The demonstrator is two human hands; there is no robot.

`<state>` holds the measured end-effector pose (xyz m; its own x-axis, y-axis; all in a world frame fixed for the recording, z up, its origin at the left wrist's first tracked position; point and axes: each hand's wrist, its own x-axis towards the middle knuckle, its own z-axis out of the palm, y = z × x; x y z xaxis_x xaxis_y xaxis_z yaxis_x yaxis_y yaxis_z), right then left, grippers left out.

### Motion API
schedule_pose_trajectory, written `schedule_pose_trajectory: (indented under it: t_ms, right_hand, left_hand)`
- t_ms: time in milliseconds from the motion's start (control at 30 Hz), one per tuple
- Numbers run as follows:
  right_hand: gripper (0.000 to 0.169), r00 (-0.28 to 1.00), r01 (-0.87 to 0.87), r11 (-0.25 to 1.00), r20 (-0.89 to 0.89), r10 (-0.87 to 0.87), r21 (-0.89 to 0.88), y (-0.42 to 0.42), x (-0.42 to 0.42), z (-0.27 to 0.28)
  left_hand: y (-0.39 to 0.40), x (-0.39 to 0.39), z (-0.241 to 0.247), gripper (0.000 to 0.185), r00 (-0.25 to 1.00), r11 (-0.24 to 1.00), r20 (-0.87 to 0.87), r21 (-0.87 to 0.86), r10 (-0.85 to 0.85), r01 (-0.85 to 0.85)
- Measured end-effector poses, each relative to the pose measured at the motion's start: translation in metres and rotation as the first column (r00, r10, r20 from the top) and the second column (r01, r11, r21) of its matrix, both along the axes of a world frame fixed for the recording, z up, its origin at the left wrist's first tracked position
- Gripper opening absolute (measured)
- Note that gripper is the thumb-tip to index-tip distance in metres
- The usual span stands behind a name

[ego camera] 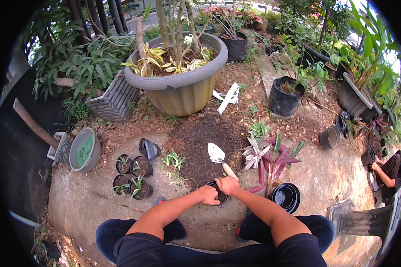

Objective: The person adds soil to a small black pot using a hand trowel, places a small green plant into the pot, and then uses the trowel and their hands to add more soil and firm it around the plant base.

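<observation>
Both my hands are at a small black plastic nursery pot [223,199] holding dark soil, on the ground between my feet. My left hand [209,195] bends over its left side, fingers at the soil; whether they pinch anything is hidden. At the top rim is my right hand [228,185], its fingers curled and partly hidden, close to the wooden handle of a hand trowel [216,153]. The trowel's pale blade lies on a heap of dark soil [200,133]. Left of the heap are loose spider plants [174,162]; to its right lie purple-leaved plants [277,160].
Several potted seedlings [141,188] and a grey tub with green material [84,152] stand left. Nested black pots [285,197] are by my right knee. A large planter [180,96] stands beyond the heap. Another person [387,177] sits far right, near a stone stool [357,220].
</observation>
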<state>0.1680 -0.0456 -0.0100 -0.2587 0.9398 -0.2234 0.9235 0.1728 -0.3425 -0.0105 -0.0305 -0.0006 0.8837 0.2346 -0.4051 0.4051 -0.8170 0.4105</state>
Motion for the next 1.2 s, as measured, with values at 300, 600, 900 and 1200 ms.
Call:
schedule_pose_trajectory:
  t_ms: [300, 600, 900, 1200]
  right_hand:
    - [0.05, 1.0, 0.005, 0.999, 0.012, -0.005, -0.042, -0.002, -0.001, 0.008]
    - [0.049, 1.0, 0.021, 1.0, 0.004, -0.021, -0.017, -0.002, -0.001, -0.001]
    - [0.049, 1.0, 0.019, 1.0, -0.001, -0.019, 0.012, -0.002, 0.0, -0.006]
    - [0.05, 0.997, 0.073, 0.997, 0.03, -0.072, -0.03, 0.003, 0.004, -0.006]
  left_hand:
    - [-0.003, 0.018, -0.003, 0.014, 0.979, 1.0, -0.2, 0.003, 0.024, -0.024]
    - [-0.014, 0.019, -0.007, 0.017, 0.975, 0.988, -0.22, 0.156, 0.035, 0.0]
    - [-0.014, 0.024, -0.001, 0.012, 0.984, 0.985, -0.17, 0.171, 0.043, -0.014]
    - [0.064, 0.015, 0.045, 0.017, 0.914, 0.88, -0.158, -0.249, 0.375, -0.404]
